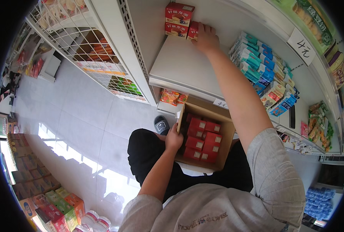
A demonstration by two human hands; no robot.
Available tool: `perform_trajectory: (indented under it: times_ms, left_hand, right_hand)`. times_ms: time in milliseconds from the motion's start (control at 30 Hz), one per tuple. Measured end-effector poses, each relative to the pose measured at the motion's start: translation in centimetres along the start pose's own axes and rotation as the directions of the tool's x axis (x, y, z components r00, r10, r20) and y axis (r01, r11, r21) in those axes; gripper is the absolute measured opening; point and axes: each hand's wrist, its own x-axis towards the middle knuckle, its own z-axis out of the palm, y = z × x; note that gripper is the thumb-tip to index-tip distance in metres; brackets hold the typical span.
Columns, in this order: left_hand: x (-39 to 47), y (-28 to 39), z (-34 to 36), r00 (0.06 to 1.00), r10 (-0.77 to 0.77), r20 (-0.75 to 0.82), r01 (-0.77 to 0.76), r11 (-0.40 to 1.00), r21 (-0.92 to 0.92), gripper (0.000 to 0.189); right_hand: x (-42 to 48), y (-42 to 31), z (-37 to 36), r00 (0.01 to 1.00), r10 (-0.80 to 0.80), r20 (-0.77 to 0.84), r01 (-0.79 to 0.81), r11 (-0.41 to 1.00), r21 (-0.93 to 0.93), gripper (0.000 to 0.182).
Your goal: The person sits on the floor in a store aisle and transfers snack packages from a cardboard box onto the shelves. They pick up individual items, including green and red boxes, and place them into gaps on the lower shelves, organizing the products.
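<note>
My right hand [207, 38] reaches to the back of a white metal shelf [186, 63] and grips a small red snack box [192, 30]. That box stands just right of two stacked boxes of the same kind [177, 22] in the shelf's back left corner. My left hand [174, 138] holds the left wall of an open cardboard carton [226, 145] between my knees. Inside the carton lie several red boxes [204, 139]. The far side of the box under my right hand is hidden by the fingers.
Teal, blue and cream snack packs [262, 69] fill the shelf's right part. A handwritten price card [302, 46] hangs from the upper shelf edge. A white wire rack [93, 55] stands at the left. Orange snack bags [169, 97] lie on the lower shelf, beyond the carton.
</note>
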Motion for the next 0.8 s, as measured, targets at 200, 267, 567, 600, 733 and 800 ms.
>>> perform_trajectory:
  times_ms: [200, 267, 567, 600, 733, 800]
  left_hand:
    - [0.1, -0.4, 0.3, 1.0, 0.02, -0.019, -0.019, 1.0, 0.019, 0.057]
    - [0.4, -0.7, 0.4, 0.999, 0.04, -0.022, -0.04, 0.999, 0.004, 0.056]
    - [0.4, -1.1, 0.4, 0.999, 0.034, -0.026, -0.035, 0.999, -0.018, 0.055]
    - [0.5, -1.5, 0.5, 0.999, 0.036, -0.026, -0.036, 0.999, -0.012, 0.054]
    - [0.6, -1.7, 0.6, 0.999, 0.048, -0.015, -0.048, 0.999, -0.008, 0.052]
    - [0.6, -1.7, 0.8, 0.998, 0.053, -0.023, -0.054, 0.998, -0.02, 0.052]
  right_hand:
    - [0.9, 0.5, -1.8, 0.997, 0.039, 0.064, -0.026, 0.982, -0.185, 0.08]
    - [0.7, 0.7, -2.1, 0.993, 0.082, 0.088, -0.078, 0.995, -0.056, 0.078]
    - [-12.4, -2.9, -7.1, 0.982, 0.092, -0.164, 0.077, 0.602, 0.795, 0.085]
    - [-15.9, -3.7, -8.2, 0.986, 0.074, -0.148, 0.094, 0.486, 0.869, 0.084]
    - [-30.2, -3.2, -8.6, 0.982, -0.042, -0.185, 0.18, 0.517, 0.837, 0.076]
    - [-35.9, -2.4, -6.4, 0.983, -0.121, -0.141, 0.185, 0.632, 0.752, 0.073]
